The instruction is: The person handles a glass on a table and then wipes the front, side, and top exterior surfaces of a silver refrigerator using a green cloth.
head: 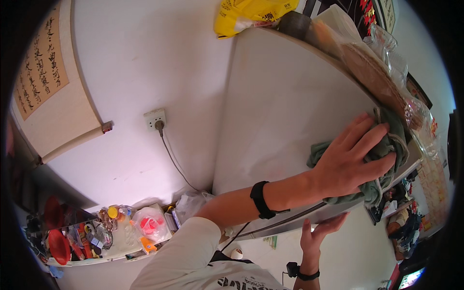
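Observation:
My left hand presses a bunched dark green cloth with a pale hem onto the grey side panel of a large appliance, likely a refrigerator. The cloth lies close to the panel's upper front corner, and folds of it stick out on both sides of the hand. Lower down, my right hand is raised beside the appliance's front edge, its thumb apart from the fingers and nothing in it. Whether its fingertips touch the front cannot be told. Both wrists wear black straps.
A yellow plastic bag, clear plastic wrapping and a brown item lie along the appliance's top. A cord runs from a wall socket. A hanging scroll bears writing. Lower left, a cluttered surface holds a red basin and bags.

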`<state>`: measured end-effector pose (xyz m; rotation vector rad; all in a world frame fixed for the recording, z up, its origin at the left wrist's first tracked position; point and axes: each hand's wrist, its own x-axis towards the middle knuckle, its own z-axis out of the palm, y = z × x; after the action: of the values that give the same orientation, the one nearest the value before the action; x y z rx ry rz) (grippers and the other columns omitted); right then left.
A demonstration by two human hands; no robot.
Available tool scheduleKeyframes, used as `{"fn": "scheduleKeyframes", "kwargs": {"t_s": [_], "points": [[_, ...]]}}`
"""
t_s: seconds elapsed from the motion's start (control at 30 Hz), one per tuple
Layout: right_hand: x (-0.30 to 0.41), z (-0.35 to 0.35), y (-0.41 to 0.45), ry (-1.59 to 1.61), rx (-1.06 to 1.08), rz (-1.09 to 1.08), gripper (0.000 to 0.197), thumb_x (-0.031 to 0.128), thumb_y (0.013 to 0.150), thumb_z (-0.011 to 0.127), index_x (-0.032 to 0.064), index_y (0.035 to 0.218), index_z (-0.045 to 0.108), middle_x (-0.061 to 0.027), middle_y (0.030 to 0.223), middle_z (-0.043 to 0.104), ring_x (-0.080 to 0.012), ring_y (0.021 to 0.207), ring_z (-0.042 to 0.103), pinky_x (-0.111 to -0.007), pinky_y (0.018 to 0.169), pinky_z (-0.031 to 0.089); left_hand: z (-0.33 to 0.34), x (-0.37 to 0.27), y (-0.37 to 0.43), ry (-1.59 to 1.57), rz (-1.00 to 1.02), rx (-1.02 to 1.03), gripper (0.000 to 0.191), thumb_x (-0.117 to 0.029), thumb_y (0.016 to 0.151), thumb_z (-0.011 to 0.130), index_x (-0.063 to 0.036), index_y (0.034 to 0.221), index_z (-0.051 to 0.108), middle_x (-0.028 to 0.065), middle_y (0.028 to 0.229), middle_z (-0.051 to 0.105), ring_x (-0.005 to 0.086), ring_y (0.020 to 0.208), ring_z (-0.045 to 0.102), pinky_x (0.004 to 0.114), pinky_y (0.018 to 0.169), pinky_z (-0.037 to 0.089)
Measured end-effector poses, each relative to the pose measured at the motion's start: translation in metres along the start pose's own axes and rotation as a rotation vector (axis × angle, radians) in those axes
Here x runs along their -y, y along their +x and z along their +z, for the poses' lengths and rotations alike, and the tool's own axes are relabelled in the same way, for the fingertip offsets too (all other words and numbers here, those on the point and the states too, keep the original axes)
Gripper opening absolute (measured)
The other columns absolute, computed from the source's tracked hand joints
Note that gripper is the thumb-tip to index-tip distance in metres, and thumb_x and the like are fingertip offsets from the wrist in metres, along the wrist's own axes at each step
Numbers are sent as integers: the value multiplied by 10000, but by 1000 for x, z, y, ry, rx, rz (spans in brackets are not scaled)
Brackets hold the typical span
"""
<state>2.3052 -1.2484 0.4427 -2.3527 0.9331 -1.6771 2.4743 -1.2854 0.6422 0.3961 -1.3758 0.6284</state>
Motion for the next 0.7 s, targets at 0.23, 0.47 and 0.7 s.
{"fn": "scheduleKeyframes", "kwargs": {"t_s": [0.23,0.47,0.7], "points": [[1,11,1,-43,-48,27,1055,274,882,671,15,1506,-139,-194,1585,-107,-353,1470,10,-520,1172,95,-27,59,4,-31,-66,-53,475,-207,681,751,-108,1119,595,242,1338,463,467,1243,445,506,1051,385],[0,15,-1,-85,-71,35,1043,238,880,662,19,1508,-142,-196,1579,-111,-363,1463,17,-550,1156,124,-67,144,19,172,-105,-94,489,-139,693,738,-99,1162,608,187,1306,491,410,1146,486,449,998,367],[-1,22,-3,-3,-123,91,1030,174,858,638,53,1504,-156,-210,1569,-75,-379,1432,114,-562,1117,262,-103,241,15,282,-298,-239,492,2,740,634,-67,1224,582,141,1226,493,355,1089,500,398,999,376]]}}
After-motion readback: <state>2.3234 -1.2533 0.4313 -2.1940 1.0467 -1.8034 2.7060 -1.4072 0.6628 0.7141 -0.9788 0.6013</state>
